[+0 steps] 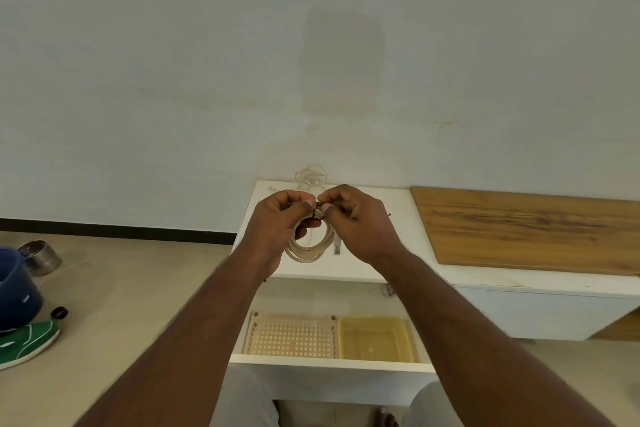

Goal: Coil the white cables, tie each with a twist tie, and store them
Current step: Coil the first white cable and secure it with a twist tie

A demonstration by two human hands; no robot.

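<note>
Over the white cabinet top (398, 239), both hands met mid-surface, held above it, forearms reaching in from the bottom corners. Left hand (277, 222) and right hand (360, 225) were pressed close, thumb and fingertips of each pinching a dark twist tie (319, 212) at the top of the coiled white cable (306, 251); coil hung below the hands, a flat connector end just beside it toward the right hand. Second loose white cable (310, 176) sat at the back edge, against the wall. Front edge of the top was bare; right edge butted a wooden board (533, 229) lying on the adjoining white unit. Below the front edge, an open drawer (329, 365) held a perforated beige tray (291, 336) on the left and a yellow bin (375, 338) on the right, touching side by side. Floor to the left was mostly open; a steel cup (40, 257), blue container (15, 288) and green shoe (26, 343) clustered at the far left. No readable labels or writing anywhere.
</note>
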